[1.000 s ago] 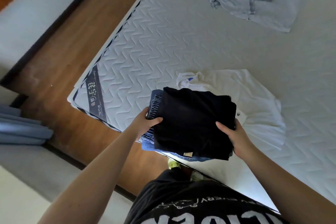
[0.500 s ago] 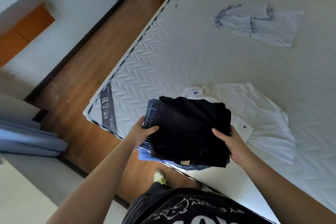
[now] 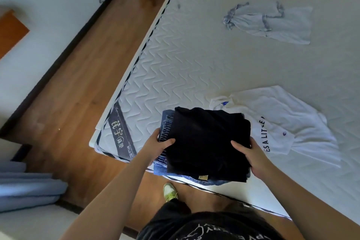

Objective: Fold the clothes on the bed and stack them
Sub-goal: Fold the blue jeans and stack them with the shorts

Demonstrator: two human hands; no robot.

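The left hand (image 3: 158, 145) and right hand (image 3: 253, 157) grip a square folded stack (image 3: 206, 142): soft black cloth over blue denim, above the quilted mattress (image 3: 175, 64).

Bare forearms, no sleeves reaching the wrists, no watch or rings visible on the left hand (image 3: 158, 146) or right hand (image 3: 253, 159). Black T-shirt (image 3: 210, 228) with a white line-drawn print and lettering across the front. Pale sneaker (image 3: 169, 192) with yellow-green laces on one foot.

wooden floor (image 3: 81, 87), white wall (image 3: 48, 2), dark skirting (image 3: 64, 48)
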